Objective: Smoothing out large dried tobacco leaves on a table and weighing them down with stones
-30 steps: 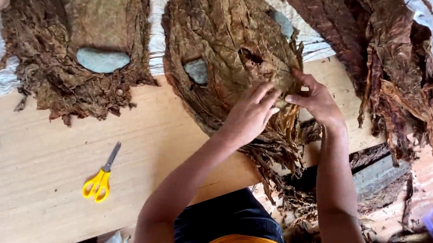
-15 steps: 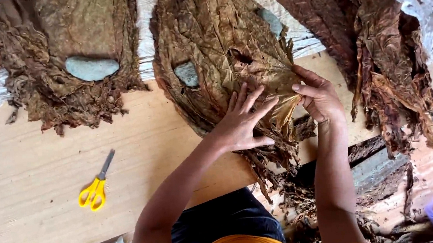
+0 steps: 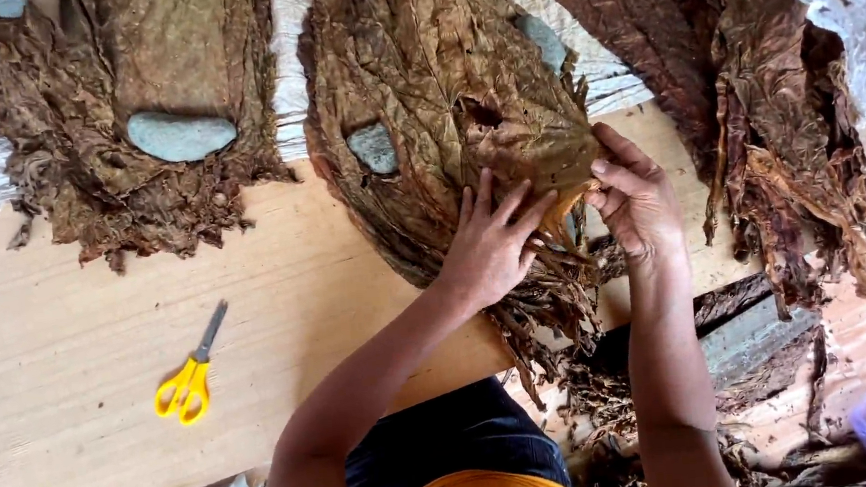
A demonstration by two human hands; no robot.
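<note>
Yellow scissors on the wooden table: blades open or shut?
Shut. The yellow-handled scissors lie flat on the wooden table, the blades together as one narrow grey strip, well apart from both hands.

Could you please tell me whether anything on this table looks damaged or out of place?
The top leaf of the middle pile has a ragged hole near its centre, just above the left hand and beside the right hand. Dry leaf scraps hang off the table edge below the hands. The yellow scissors lie apart, untouched.
</note>
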